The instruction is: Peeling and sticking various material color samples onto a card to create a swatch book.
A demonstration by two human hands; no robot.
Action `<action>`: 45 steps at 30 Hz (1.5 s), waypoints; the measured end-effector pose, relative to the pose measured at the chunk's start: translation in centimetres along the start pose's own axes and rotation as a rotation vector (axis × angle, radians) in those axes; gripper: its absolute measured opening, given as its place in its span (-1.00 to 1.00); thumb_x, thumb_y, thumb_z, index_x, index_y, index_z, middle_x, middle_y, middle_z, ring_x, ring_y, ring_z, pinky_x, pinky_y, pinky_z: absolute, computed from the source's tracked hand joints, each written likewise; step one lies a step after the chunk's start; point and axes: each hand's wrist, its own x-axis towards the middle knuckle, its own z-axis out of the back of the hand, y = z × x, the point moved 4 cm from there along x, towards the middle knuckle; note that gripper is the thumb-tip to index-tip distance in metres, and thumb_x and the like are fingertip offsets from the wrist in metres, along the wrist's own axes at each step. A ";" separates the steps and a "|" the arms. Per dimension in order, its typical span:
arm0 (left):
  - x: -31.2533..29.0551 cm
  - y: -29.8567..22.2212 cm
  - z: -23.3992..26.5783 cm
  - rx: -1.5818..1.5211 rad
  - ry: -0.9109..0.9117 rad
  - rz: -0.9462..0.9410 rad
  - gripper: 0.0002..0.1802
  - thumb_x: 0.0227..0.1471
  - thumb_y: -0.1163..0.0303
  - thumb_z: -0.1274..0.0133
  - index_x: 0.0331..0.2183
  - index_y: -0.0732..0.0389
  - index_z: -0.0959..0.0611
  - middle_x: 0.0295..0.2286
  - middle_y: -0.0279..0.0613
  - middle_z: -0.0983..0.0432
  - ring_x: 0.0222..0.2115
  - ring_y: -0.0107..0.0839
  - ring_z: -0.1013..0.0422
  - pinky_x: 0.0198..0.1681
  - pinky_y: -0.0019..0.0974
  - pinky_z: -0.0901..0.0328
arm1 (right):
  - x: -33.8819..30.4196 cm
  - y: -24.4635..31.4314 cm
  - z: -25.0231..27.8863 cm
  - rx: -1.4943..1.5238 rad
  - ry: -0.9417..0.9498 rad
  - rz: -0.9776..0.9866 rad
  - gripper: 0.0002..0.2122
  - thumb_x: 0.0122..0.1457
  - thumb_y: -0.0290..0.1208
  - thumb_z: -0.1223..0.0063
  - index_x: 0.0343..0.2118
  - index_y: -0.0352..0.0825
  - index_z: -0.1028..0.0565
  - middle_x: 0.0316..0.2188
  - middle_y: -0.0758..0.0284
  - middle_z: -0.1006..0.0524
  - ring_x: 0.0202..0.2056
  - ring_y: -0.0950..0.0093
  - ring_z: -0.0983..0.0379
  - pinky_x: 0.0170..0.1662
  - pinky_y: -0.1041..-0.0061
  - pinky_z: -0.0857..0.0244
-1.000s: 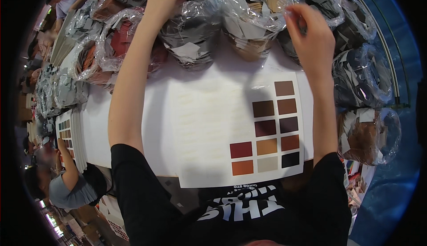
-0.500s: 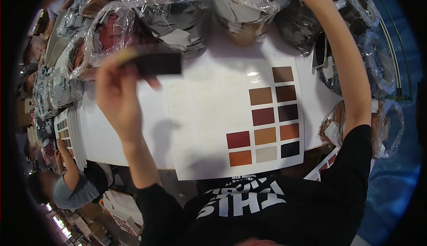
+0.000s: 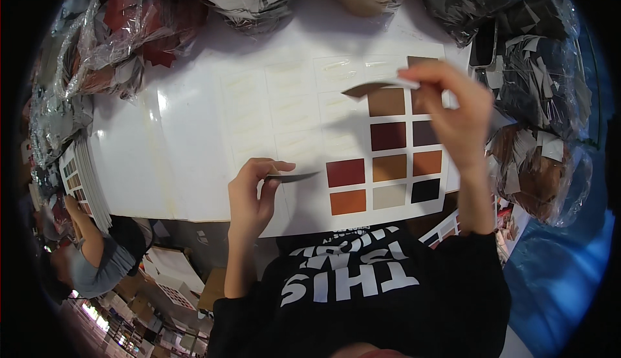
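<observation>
A white sample card [image 3: 294, 209] lies on the table before me, with several coloured swatches, such as a dark red one [image 3: 346, 173], in its right-hand columns. Streaks that look like glue show in its bare squares. My right hand [image 3: 458, 112] pinches a brown swatch [image 3: 370, 87], slightly curved, above the card's upper right part. Over the card's lower left, my left hand [image 3: 249, 193] grips a dark swatch [image 3: 294, 178] seen nearly edge-on between thumb and fingers. Whether that is one piece or a few stacked, I cannot tell.
Clear plastic bags of loose swatches ring the table's far side, one with red pieces [image 3: 152, 31], one with grey [image 3: 246, 2]. A phone [image 3: 484, 44] lies at the right. Stacked cards [image 3: 87, 183] stand at the left edge, near another person's arm [image 3: 90, 232].
My left hand has come down and right with the dark swatch, from beside the card to over it. My right hand has drawn back from the far bags and now holds a brown swatch.
</observation>
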 end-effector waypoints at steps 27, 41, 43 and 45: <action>5.4 1.1 -5.9 0.606 0.229 -0.245 -0.51 -0.06 0.53 -0.10 -0.02 0.28 -0.43 -0.26 -0.30 -0.52 0.06 -0.36 -0.29 0.10 -0.07 -0.08 | -5.8 -8.5 -11.1 0.557 0.187 -0.988 -0.86 0.10 -0.50 -0.16 -0.49 -0.44 -0.45 -0.70 0.38 -0.49 -0.73 0.75 -0.26 -0.64 0.73 -0.14; 5.6 1.7 -6.5 0.647 0.283 -0.239 -0.51 -0.03 0.51 -0.08 0.00 0.27 -0.41 -0.10 -0.22 -0.49 0.10 -0.30 -0.25 0.12 0.01 -0.07 | -4.6 -7.3 -10.5 0.419 0.242 -0.970 -0.82 0.09 -0.49 -0.15 -0.52 -0.41 -0.38 -0.72 0.36 -0.45 -0.71 0.66 -0.32 -0.62 0.64 -0.17; 5.6 1.6 -6.5 0.658 0.258 -0.273 -0.49 -0.03 0.52 -0.08 0.02 0.26 -0.40 -0.11 -0.23 -0.49 0.10 -0.30 -0.25 0.12 0.02 -0.07 | -4.5 -7.2 -10.2 0.346 0.275 -0.964 -0.80 0.09 -0.46 -0.15 -0.52 -0.40 -0.35 -0.71 0.35 -0.45 -0.70 0.64 -0.33 -0.61 0.60 -0.18; 5.4 1.4 -6.5 0.656 0.256 -0.262 -0.51 -0.03 0.54 -0.07 0.00 0.25 -0.42 -0.11 -0.22 -0.49 0.11 -0.31 -0.24 0.13 0.02 -0.05 | -4.1 -7.0 -9.6 -0.181 0.360 -0.738 -0.75 0.10 -0.40 -0.15 -0.51 -0.38 -0.30 -0.71 0.34 -0.44 -0.66 0.62 -0.36 -0.58 0.54 -0.21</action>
